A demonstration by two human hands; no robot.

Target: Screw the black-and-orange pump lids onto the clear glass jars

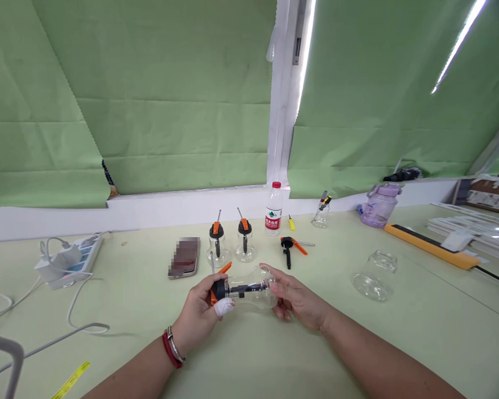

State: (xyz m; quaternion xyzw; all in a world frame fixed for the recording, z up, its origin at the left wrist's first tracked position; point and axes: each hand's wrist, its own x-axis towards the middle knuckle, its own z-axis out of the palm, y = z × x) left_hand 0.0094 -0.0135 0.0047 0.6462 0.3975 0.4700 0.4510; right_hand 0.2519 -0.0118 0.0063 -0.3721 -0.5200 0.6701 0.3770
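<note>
I hold a small clear glass bottle (255,289) on its side above the pale green table (249,354). My left hand (202,316), with a white bandage on the thumb, grips the black and orange cap (219,289) at the bottle's left end. My right hand (297,299) wraps around the bottle's round base. Both hands are closed on it. A metal spout (212,261) sticks out beyond the cap, pointing away from me.
Two capped bottles (217,244) (244,241) stand behind, beside a phone (184,257) and a water bottle (273,210). A loose pump cap (291,246), an empty glass bottle (374,276), a purple jug (380,205), a yellow bar (430,246) and a power strip (69,260) lie around.
</note>
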